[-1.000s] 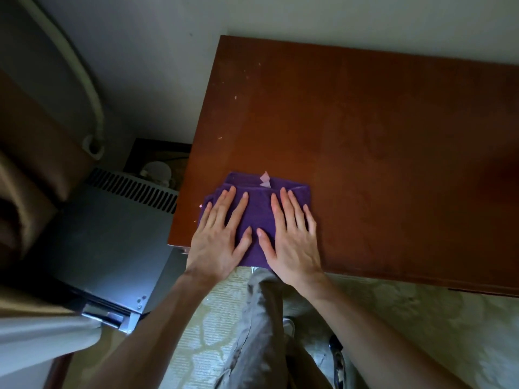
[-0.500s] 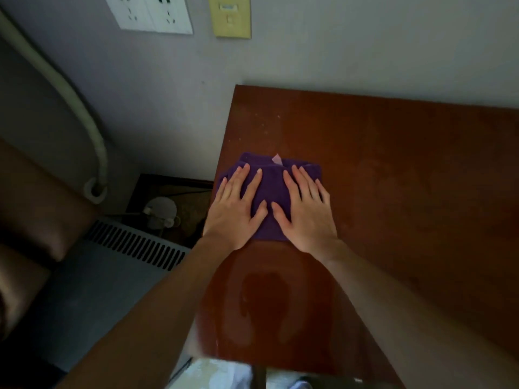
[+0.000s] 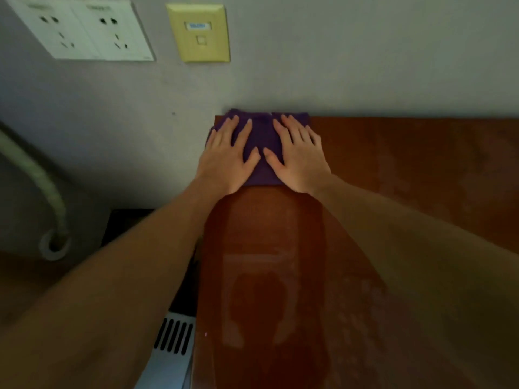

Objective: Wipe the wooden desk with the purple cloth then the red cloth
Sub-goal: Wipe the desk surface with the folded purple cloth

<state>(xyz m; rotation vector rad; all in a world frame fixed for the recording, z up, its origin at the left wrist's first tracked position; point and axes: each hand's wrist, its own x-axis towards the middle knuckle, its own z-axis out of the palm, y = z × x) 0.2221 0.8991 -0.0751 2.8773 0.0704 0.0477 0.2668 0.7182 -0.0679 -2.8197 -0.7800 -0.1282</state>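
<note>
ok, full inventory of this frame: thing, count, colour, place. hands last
purple cloth: 1, purple, folded flat at the desk's far left corner, against the wall
wooden desk: 1, reddish brown, fills the right and centre, back edge at the wall
power socket plates: 2, white, side by side on the wall, top left
data port plate: 1, yellowish, on the wall right of the sockets
hose: 1, pale, running down the wall at left to a ring fitting
vented unit: 1, grey, below the desk's left edge
left hand: 1, flat on the cloth's left half
right hand: 1, flat on the cloth's right half
</note>
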